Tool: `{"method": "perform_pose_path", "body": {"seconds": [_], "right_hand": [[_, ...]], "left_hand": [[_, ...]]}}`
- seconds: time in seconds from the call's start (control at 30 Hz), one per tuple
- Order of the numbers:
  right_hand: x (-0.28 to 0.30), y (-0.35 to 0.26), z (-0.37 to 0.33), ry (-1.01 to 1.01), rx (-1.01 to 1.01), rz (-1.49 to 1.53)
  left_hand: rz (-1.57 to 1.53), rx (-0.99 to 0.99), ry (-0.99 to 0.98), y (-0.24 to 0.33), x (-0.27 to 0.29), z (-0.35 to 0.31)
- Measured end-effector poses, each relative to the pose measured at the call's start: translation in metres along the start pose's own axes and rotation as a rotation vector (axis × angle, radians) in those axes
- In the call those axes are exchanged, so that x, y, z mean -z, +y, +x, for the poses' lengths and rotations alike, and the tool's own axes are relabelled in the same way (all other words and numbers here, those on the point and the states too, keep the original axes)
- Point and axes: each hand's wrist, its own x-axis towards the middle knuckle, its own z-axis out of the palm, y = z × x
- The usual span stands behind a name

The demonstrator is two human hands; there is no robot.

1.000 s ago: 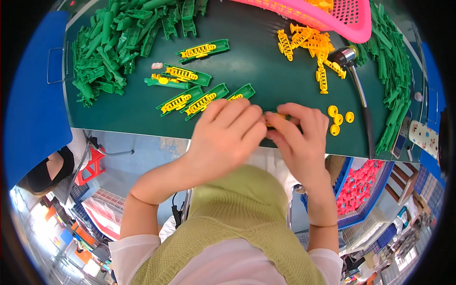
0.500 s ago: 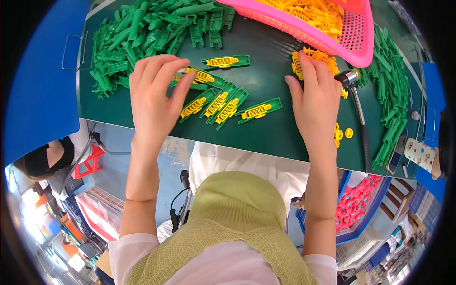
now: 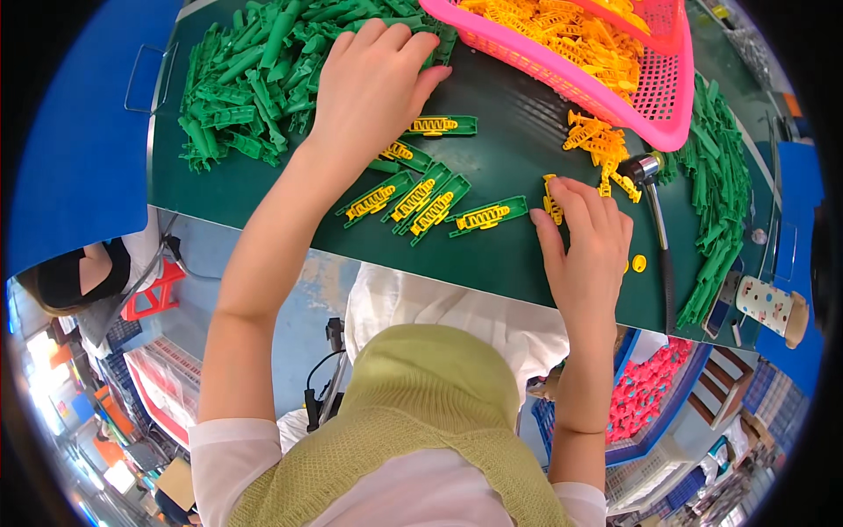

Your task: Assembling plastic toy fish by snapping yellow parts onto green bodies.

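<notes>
My left hand (image 3: 371,83) reaches over the right edge of a heap of green plastic shells (image 3: 250,79). Its thumb and fingers are apart beside the shells, and nothing shows between them. Close to the table's front, my right hand (image 3: 587,233) pinches a yellow plastic piece with spring-like zigzags (image 3: 552,200) between thumb and fingers. Between my hands lie several green shells with yellow pieces set inside, among them one at the right (image 3: 488,216) and one farther back (image 3: 443,126). My left wrist and forearm partly cover this group.
A pink basket (image 3: 654,132) of yellow pieces stands at the back right. Loose yellow pieces (image 3: 597,145) lie before it, beside a hammer (image 3: 665,237). Small yellow discs (image 3: 639,263) sit near the front edge. More green parts (image 3: 716,202) are heaped along the right.
My left hand has moved away from the filled shells, back and right to the green heap. My right hand has come nearer from the loose yellow pieces, bringing one with it.
</notes>
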Motion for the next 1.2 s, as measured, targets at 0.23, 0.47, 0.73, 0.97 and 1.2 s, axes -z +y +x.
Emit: {"method": "perform_pose_path", "body": {"seconds": [0.23, 0.47, 0.73, 0.97, 1.2], "right_hand": [[0.001, 0.007, -0.009, -0.003, -0.051, 0.014], [0.011, 0.012, -0.03, 0.068, -0.169, 0.263], [0.019, 0.03, -0.052, 0.095, -0.181, 0.398], [0.028, 0.025, -0.056, -0.021, -0.068, 0.036], [0.027, 0.025, -0.054, -0.07, -0.103, 0.049]], "left_hand": [[0.205, -0.025, -0.16, -0.003, -0.005, 0.01], [-0.054, 0.061, -0.079, -0.002, 0.036, 0.007], [-0.469, -0.277, -0.228, 0.089, 0.074, -0.017], [-0.474, -0.485, -0.33, 0.146, 0.064, -0.049], [-0.647, -0.399, -0.385, 0.136, 0.054, -0.048]]}}
